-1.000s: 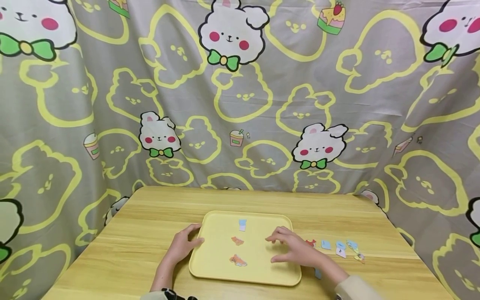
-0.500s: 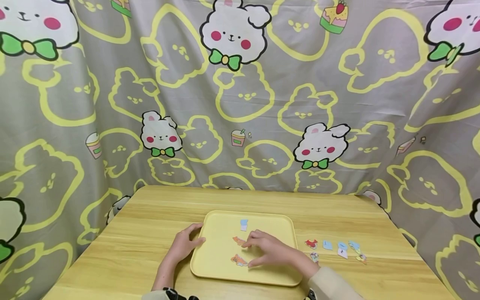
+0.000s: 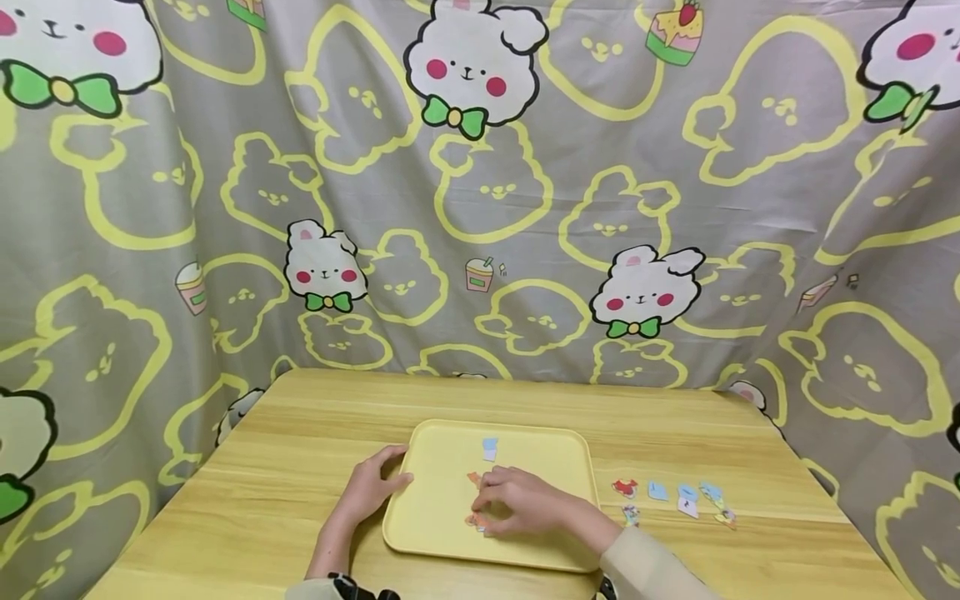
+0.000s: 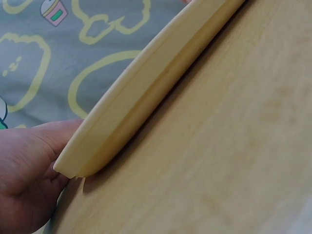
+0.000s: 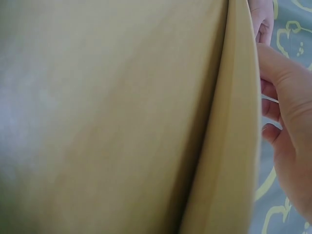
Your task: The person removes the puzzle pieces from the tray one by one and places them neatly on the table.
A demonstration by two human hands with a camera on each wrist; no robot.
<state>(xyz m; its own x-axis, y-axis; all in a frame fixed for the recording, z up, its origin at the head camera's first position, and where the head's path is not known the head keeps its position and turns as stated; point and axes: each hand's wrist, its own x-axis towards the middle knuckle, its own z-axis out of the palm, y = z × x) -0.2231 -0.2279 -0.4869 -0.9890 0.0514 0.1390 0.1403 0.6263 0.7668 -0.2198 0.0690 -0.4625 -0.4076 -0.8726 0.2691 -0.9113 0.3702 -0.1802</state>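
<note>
A shallow yellow tray (image 3: 435, 542) lies on the wooden table. My left hand (image 3: 367, 490) grips its left edge, thumb over the rim and fingers outside; the left wrist view shows this hand (image 4: 29, 170) at the tray's corner. Over the tray my right hand (image 3: 521, 502) is curled, thumb and fingertips around an orange cut-out piece (image 3: 480, 518), partly covered. Just above it on the tray shows the tip of another orange piece (image 3: 473, 477), mostly hidden by the fingers. Farther back lies a blue-and-white piece (image 3: 490, 449). In the right wrist view the right hand (image 5: 292, 126) shows beyond the tray rim.
Right of the tray, several small cut-outs lie on the table (image 3: 337, 408): a red one (image 3: 624, 487), a multicoloured one (image 3: 631, 515), a blue one (image 3: 657, 491), a blue-and-white one (image 3: 687, 500) and yellow-blue ones (image 3: 717, 504). A patterned curtain (image 3: 420, 200) surrounds the table.
My right hand has moved left across the tray to the lower orange piece, its fingers drawing closer together over it. The left hand stays at the tray's left edge.
</note>
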